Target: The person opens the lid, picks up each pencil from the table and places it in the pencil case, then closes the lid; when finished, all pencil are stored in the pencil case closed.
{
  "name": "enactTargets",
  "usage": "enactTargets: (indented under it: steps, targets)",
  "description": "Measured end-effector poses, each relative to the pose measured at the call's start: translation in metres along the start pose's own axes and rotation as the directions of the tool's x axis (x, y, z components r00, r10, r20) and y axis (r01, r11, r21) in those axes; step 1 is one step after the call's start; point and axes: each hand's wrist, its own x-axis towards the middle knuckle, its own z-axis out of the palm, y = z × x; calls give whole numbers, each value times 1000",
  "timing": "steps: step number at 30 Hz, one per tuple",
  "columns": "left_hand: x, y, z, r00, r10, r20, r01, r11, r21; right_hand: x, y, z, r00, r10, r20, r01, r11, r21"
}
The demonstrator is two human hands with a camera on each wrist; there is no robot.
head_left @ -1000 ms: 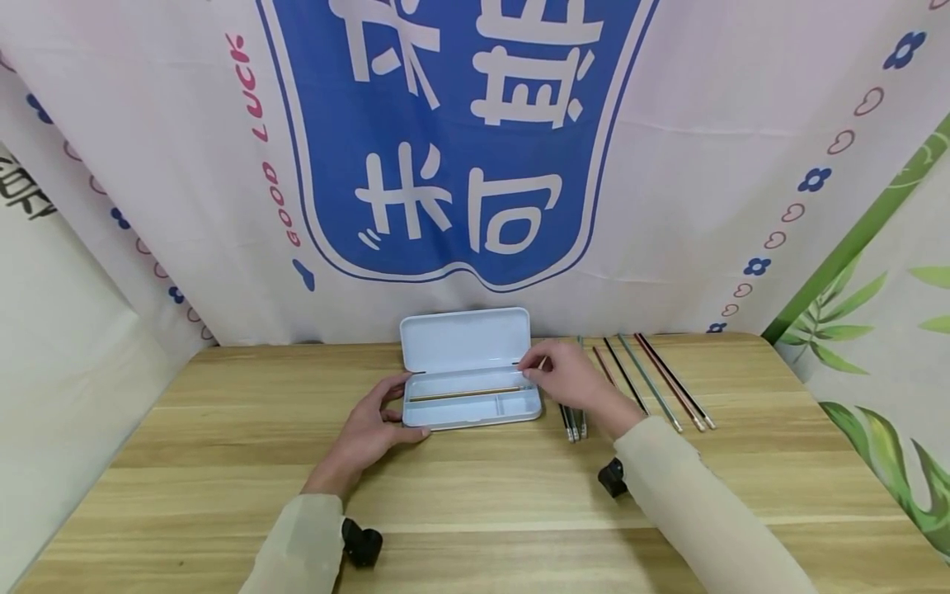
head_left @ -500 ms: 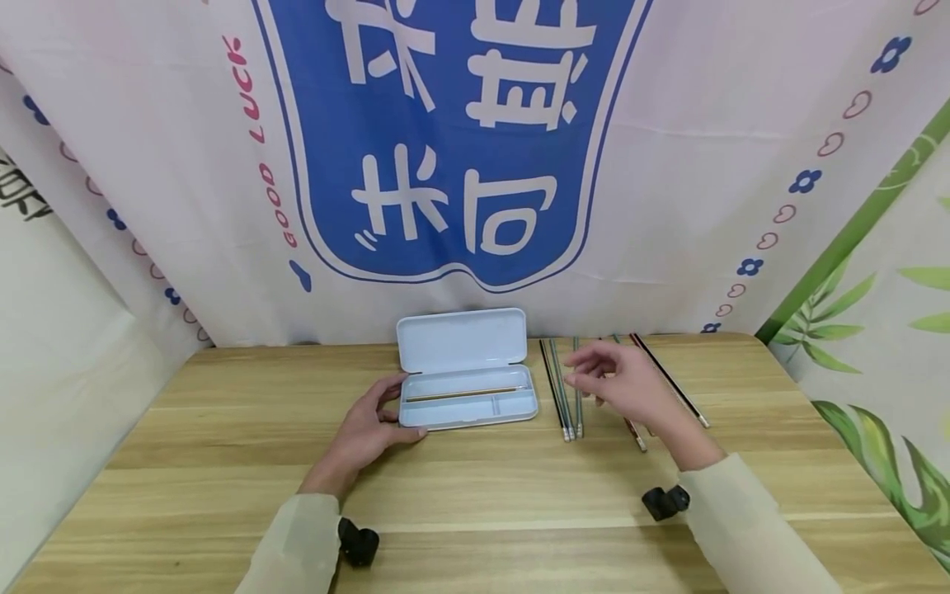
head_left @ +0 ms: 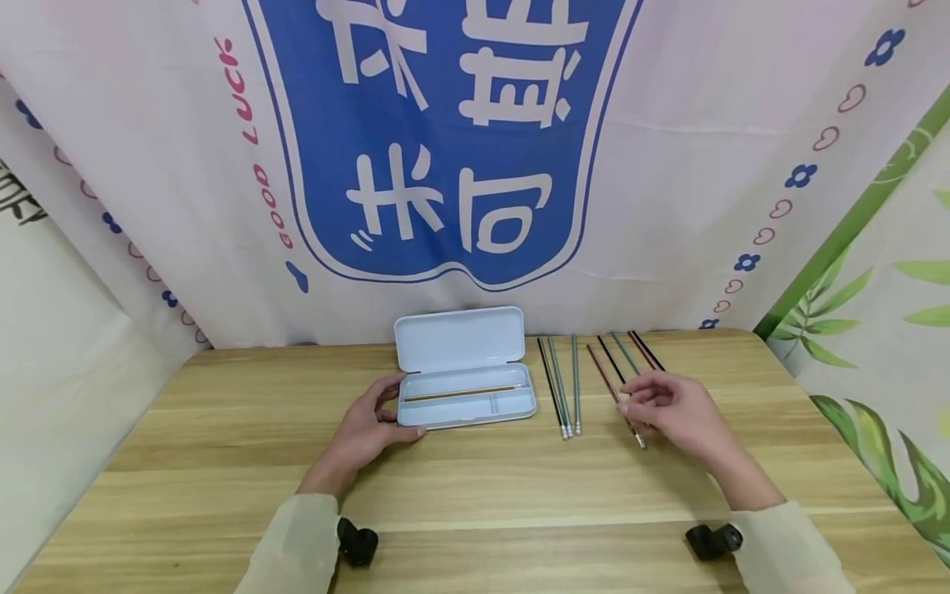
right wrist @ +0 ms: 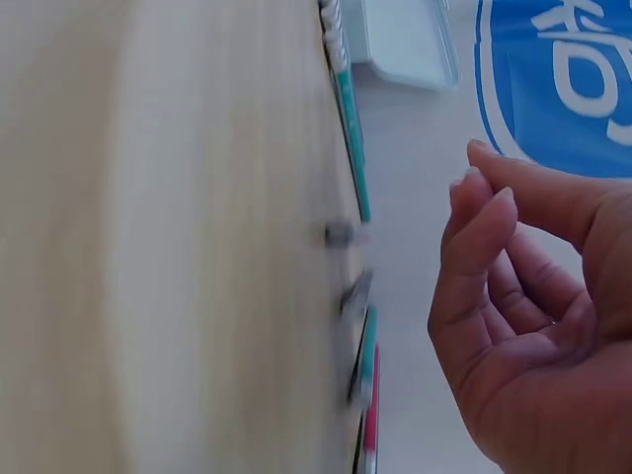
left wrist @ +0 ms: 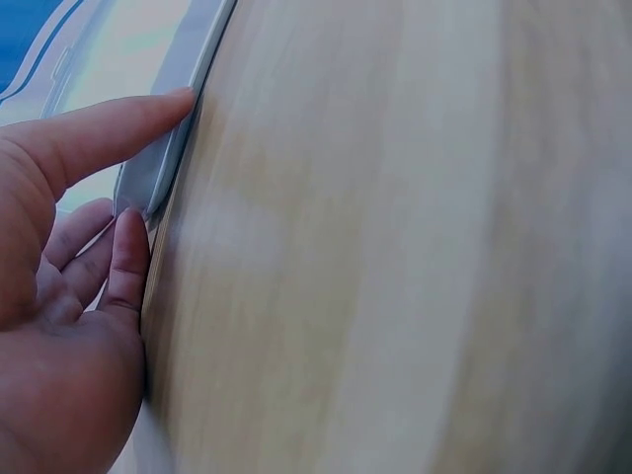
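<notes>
A pale blue pencil case [head_left: 456,418] lies with its lid [head_left: 460,340] raised, a yellow-and-dark pencil [head_left: 460,394] lengthwise inside. My left hand [head_left: 367,426] holds the case's left end, thumb along the front edge and fingers round the side; the left wrist view has the thumb against the rim [left wrist: 176,158]. My right hand [head_left: 671,412], fingers loosely bent, is over the right-hand pencils with its fingertips right at a red pencil [head_left: 603,369]. In the right wrist view nothing shows between its fingers. It partly hides a black pencil [head_left: 611,356] and a teal pencil [head_left: 625,351].
Between the case and my right hand lie a black pencil [head_left: 550,384] and two teal pencils, one being the teal pencil [head_left: 576,384]. Red and black pencils [head_left: 647,350] lie farther right, near the table's back edge. A printed cloth [head_left: 683,165] hangs behind the wooden table [head_left: 475,511].
My right hand has moved from above the case's right end, past the near pencils, to the right-hand pencils. My left hand stays at the case, and the yellow-and-dark pencil stays inside.
</notes>
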Motion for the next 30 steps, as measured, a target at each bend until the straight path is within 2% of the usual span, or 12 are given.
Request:
enactTargets:
  steps: [6, 15, 21, 30]
  targets:
    - [2, 1, 1, 1000, 0, 5, 0, 1000, -3, -9, 24, -25, 999, 40, -1, -39, 994, 98]
    - [2, 0, 0, 1000, 4, 5, -4, 1000, -9, -13, 50, -59, 989, 143, -31, -138, 984, 116]
    - [0, -1, 0, 1000, 0, 5, 0, 1000, -1, -12, 62, -69, 979, 201, -33, -195, 972, 133]
    - [0, 0, 1, 1000, -2, 1, 2, 1000, 3, -10, 72, -74, 971, 235, -43, -228, 966, 120]
